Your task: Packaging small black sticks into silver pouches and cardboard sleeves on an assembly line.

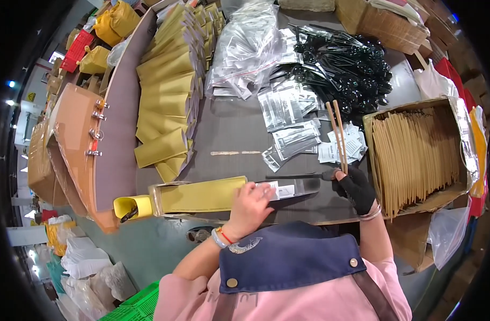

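My bare left hand (250,207) has its fingers bent over the left end of a clear plastic sleeve (308,186), beside a long yellow carton (202,196). A white packet (285,191) shows in the sleeve. My right hand (356,191), in a black fingerless glove, grips two slim wooden sticks (338,131) that stand up from its fingers. From the same hand a thin black rod (293,176) with a thicker end points left over the table. My left fingertips are partly blurred.
Flat yellow cartons (167,101) are stacked at left. Behind lie bagged packets (245,48), silver packets (293,136) and a heap of black glossy rods (346,69). A cardboard box of wooden sticks (416,160) stands right. A yellow cup-like container (132,207) sits at the near left edge.
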Demonstrator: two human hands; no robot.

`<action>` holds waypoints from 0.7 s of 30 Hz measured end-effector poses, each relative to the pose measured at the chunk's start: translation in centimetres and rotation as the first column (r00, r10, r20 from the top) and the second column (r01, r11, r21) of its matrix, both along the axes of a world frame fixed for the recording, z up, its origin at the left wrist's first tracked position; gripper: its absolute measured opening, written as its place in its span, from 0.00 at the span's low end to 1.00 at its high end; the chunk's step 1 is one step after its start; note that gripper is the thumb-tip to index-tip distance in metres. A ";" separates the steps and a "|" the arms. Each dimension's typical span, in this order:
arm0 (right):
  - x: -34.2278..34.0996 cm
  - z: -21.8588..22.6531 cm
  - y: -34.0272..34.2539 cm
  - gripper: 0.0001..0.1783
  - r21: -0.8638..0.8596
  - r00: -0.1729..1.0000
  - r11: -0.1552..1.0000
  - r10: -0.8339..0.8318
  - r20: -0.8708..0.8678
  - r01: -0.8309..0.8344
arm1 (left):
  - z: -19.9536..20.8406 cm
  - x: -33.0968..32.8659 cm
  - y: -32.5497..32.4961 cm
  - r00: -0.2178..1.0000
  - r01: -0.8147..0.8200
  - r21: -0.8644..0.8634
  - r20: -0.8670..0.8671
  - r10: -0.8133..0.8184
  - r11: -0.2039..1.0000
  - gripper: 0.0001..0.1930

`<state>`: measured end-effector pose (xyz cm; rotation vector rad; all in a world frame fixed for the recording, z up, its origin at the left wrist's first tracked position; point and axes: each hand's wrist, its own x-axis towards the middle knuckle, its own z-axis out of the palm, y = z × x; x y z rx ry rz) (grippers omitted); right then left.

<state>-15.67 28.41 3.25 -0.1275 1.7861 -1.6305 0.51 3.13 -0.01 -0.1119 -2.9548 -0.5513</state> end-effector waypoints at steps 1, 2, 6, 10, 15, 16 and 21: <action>0.4 0.0 -0.4 0.14 0.008 0.997 1.000 0.012 0.075 -0.013 | -0.4 1.1 0.0 0.998 0.066 -0.080 -0.005 -0.067 0.995 0.30; 0.4 -1.9 -0.2 0.15 0.026 0.992 0.994 0.102 0.079 -0.104 | -1.0 2.0 0.3 0.997 0.078 -0.094 0.022 -0.076 0.992 0.28; 2.7 -5.6 -3.2 0.14 0.529 0.841 0.832 0.400 -0.364 -0.167 | -1.0 2.9 0.3 0.998 0.049 -0.146 -0.034 -0.055 0.988 0.27; 2.8 -4.8 -3.0 0.19 0.596 0.591 0.802 0.496 -0.636 -0.032 | 0.6 3.4 -2.3 1.000 0.009 0.002 0.020 -0.009 1.000 0.28; 2.0 -4.9 -1.9 0.22 0.565 0.261 0.802 0.598 -0.758 -0.195 | 1.6 2.8 -5.9 0.990 -0.116 0.003 0.087 0.115 0.993 0.34; 1.9 -5.1 -1.8 0.23 0.606 0.241 0.767 0.642 -0.728 -0.210 | 1.4 2.8 -6.3 0.990 -0.079 0.013 0.121 0.077 0.997 0.36; 2.7 -5.9 -5.3 0.23 0.563 0.220 0.783 0.618 -0.755 -0.266 | 0.6 1.2 -5.6 0.994 -0.059 0.106 0.103 0.048 0.993 0.36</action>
